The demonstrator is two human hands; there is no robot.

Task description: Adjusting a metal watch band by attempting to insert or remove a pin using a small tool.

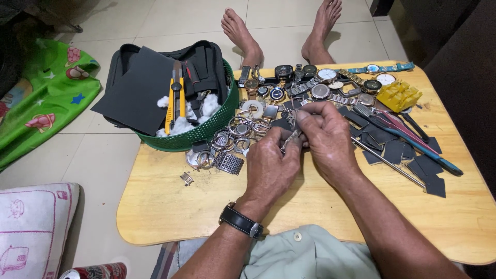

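I have a metal watch bracelet (pixel 290 137) pinched between my 2 hands, above the middle of the wooden counter (pixel 170 206). My left hand (pixel 269 168) is closed around its lower end, and my right hand (pixel 326 135) grips the upper end between thumb and fingertips, narrow and tight. To do this well, I judge the left hand should stay the anchor while the right does the fine turning, both close over the counter so a loosened link or pin drops where I can find it. The pile of watches (pixel 320 82) just beyond my knuckles and the rings and cases (pixel 232 139) to the left crowd me (I can't make out the exact link I'm on).
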